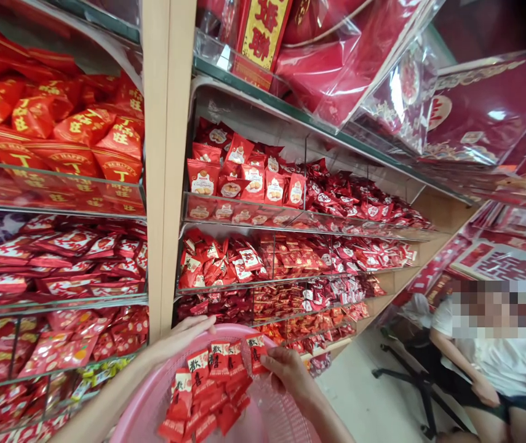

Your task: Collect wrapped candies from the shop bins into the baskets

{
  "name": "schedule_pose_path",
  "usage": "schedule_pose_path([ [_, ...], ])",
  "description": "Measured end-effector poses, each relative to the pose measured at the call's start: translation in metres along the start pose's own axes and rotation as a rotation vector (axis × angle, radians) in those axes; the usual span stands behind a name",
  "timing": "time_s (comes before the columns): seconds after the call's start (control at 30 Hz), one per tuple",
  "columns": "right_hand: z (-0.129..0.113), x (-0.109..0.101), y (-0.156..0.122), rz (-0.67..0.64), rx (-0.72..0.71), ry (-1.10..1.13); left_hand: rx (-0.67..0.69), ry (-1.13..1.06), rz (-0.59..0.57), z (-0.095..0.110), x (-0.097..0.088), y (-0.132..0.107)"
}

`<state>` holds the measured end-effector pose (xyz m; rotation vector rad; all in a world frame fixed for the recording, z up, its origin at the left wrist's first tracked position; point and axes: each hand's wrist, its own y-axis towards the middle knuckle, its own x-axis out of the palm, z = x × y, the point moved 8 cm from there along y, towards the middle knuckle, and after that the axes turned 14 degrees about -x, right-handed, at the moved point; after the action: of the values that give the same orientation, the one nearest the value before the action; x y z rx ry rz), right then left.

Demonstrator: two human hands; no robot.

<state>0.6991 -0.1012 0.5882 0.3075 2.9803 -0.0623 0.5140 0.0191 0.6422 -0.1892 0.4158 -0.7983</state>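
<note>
A pink plastic basket (127, 418) with slotted walls is below me, at the bottom centre. Several small red candy packets (211, 400) with cream tops and black characters lie inside it, overlapping. My left hand (191, 332) grips the basket's far left rim, its fingers laid over the edge and partly hidden. My right hand (288, 369) is over the basket's right side. Between its thumb and fingers is one red candy packet (255, 352), of the same look as the others.
Glass-fronted shelves (244, 212) full of red snack packets rise ahead. A wooden post (165, 154) divides them from shelves of orange-red packets (55, 123) at left. Large plastic-wrapped red goods (327, 67) overhang above. At lower right a person (498, 363) sits near a wheeled chair base (422, 381).
</note>
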Motion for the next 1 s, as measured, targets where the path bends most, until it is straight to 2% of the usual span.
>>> schedule_pose_path([
  [0.17, 0.009, -0.011, -0.012, -0.036, 0.035, -0.036, -0.005, -0.001, 0.006, 0.001, -0.004, -0.002],
  [0.3, -0.006, -0.001, -0.020, -0.092, -0.004, -0.002, -0.023, -0.006, 0.007, -0.002, -0.004, 0.000],
  [0.37, -0.021, 0.019, -0.021, -0.134, -0.040, 0.029, -0.031, -0.007, 0.009, -0.004, -0.002, 0.003],
  [0.47, -0.037, 0.062, -0.020, -0.231, -0.063, 0.076, -0.028, -0.010, 0.015, -0.006, 0.001, 0.008],
  [0.57, -0.035, 0.098, -0.015, -0.265, -0.046, 0.073, -0.026, -0.015, 0.025, -0.006, 0.002, 0.009],
  [0.67, -0.021, 0.115, -0.008, -0.239, -0.021, 0.047, -0.035, -0.011, 0.037, -0.006, 0.001, 0.008],
  [0.87, -0.001, 0.115, 0.002, -0.161, -0.010, -0.021, -0.088, -0.074, 0.033, -0.021, -0.003, 0.009],
  [1.0, 0.001, 0.113, -0.001, -0.155, 0.002, -0.098, -0.084, -0.088, 0.032, -0.024, -0.004, 0.010],
])
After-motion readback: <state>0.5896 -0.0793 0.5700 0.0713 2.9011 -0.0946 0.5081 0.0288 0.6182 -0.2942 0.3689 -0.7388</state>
